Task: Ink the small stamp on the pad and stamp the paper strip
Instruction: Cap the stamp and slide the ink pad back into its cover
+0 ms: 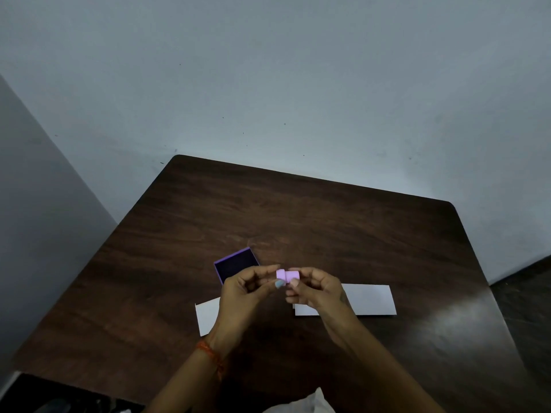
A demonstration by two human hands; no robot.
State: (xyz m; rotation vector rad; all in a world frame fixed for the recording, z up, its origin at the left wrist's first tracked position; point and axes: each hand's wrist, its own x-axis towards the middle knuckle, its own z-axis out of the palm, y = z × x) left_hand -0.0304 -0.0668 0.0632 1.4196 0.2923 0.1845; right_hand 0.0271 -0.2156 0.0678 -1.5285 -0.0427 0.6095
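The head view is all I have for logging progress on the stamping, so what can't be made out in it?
- Small pink stamp: its printing face is too small to show, pinched between left hand and right hand.
- Purple ink pad box: near corner hidden by the left hand; interior too dark to read.
- Left paper strip: right part covered by the left wrist.
- Right paper strip: left end behind the right hand; any marks too faint.

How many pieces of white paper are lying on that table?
2. One paper piece lies right of the hands, partly under the right hand. The other paper piece lies at the left, partly behind the left hand. More could be hidden beneath the hands.
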